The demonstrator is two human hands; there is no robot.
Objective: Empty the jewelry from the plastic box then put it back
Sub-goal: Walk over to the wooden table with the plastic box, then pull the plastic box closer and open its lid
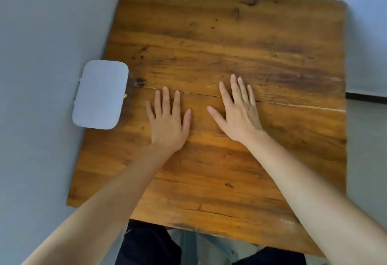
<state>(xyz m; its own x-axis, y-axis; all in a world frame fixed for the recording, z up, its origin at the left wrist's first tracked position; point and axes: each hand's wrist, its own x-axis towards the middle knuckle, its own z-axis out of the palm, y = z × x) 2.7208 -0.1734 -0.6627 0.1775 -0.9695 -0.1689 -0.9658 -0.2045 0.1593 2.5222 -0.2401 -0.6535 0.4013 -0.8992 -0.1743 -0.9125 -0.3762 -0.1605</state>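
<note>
Plastic box point(100, 94) lid closed, contents hidden; left hand point(168, 123), right hand point(237, 113) flat.

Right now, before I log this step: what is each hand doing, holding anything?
Left hand: open, flat on the table, holding nothing.
Right hand: open, fingers spread on the table, holding nothing.

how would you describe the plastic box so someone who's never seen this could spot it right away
Start at the wooden table and follow its left edge to about halfway down. The plastic box sits there, overhanging that edge, just beyond the left hand. It is the only pale grey-blue, round-cornered rectangle in view, lid closed, with a small gold dot on its table-side edge.
</note>
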